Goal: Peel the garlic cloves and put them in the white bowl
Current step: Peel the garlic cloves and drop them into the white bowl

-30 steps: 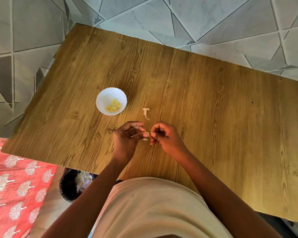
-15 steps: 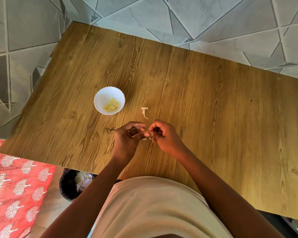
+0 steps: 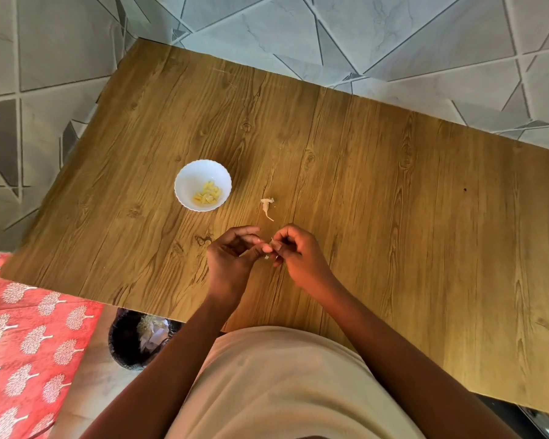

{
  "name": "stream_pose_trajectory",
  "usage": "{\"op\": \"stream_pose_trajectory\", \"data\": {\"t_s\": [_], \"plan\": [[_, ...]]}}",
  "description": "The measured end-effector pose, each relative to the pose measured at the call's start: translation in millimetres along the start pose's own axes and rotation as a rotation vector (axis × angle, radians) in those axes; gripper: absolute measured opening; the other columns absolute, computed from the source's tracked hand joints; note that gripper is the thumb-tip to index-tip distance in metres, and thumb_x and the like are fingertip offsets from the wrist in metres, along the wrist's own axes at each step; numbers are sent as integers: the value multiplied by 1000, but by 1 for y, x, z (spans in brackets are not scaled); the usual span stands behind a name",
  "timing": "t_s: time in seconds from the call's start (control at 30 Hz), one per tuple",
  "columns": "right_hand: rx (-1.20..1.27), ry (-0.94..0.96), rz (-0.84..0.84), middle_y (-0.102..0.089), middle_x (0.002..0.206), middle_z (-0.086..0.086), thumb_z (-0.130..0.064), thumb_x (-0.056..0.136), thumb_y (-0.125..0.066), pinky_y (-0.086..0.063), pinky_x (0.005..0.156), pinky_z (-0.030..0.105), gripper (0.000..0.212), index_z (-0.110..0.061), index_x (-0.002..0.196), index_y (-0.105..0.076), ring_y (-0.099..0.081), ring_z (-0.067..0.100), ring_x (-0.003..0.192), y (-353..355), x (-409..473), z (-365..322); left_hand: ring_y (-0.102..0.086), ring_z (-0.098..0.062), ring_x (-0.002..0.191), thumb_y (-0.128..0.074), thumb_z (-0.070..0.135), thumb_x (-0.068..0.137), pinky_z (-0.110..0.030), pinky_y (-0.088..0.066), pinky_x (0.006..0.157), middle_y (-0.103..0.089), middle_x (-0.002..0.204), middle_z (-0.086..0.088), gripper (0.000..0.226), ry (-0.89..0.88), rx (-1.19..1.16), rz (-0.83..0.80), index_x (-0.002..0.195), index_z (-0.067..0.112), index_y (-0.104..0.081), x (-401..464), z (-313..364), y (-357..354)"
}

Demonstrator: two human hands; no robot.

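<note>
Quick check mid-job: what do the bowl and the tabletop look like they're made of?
White bowl: looks like glazed ceramic or opal glass, smooth and glossy with a scalloped rim; plastic can't be ruled out. Table: probably wood-grain laminate rather than solid wood, given the flat, even sheen and the printed-looking grain and knots.

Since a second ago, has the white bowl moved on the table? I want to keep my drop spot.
No. The white bowl sits just as far left of the peel scrap on the table; only the camera moved.

no readable text, labels, brands or numbers on anything in view
</note>
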State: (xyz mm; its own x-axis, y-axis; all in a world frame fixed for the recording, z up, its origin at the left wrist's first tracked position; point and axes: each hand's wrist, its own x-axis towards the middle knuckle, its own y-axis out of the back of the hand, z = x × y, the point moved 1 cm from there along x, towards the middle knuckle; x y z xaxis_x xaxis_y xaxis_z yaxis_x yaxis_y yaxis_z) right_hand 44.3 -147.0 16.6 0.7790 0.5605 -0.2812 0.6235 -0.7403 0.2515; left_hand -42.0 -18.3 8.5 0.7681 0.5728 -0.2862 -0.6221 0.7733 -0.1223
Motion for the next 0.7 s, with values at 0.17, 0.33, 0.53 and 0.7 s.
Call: {"op": "stream_pose_trajectory", "data": {"t_s": [0.17, 0.33, 0.53, 0.7], "plan": [[-76, 78, 50, -64, 75, -2, -1, 97, -62, -56, 62, 37, 12, -11, 91, -64, -63, 16, 66, 5, 0, 5, -76, -26, 88, -85, -8, 72, -34, -63, 81, -77, 90, -12, 41, -55, 54, 21, 110, -3, -71, 4, -3, 8], [-247, 104, 74, -69, 81, -11, -2, 93, -69, -53, 71, 24, 13, -11, 97, -77, -64, 2, 72, 6, 3, 19, -77, -24, 90, -80, -15, 76, -35, -63, 83, -79, 94, -8, 36, -99, 174, 7, 108, 2, -72, 6, -12, 16], [-463, 214, 85, -77, 92, 4, 3, 88, -72, -58, 77, 24, 20, -9, 102, -80, -70, 8, 81, -1, 8, 23, -77, -17, 87, -77, -15, 81, -29, -62, 82, -78, 94, -3, 35, -164, 322, 41, 109, 4, -73, 7, -18, 19], [-436, 199, 101, -70, 77, -7, 0, 83, -80, -46, 65, 5, 13, -12, 88, -78, -63, -6, 71, -2, 10, 24, -74, -3, 82, -79, -6, 81, -16, -57, 78, -78, 91, 2, 30, -381, 582, 198, 106, 10, -75, 9, -23, 38]]}}
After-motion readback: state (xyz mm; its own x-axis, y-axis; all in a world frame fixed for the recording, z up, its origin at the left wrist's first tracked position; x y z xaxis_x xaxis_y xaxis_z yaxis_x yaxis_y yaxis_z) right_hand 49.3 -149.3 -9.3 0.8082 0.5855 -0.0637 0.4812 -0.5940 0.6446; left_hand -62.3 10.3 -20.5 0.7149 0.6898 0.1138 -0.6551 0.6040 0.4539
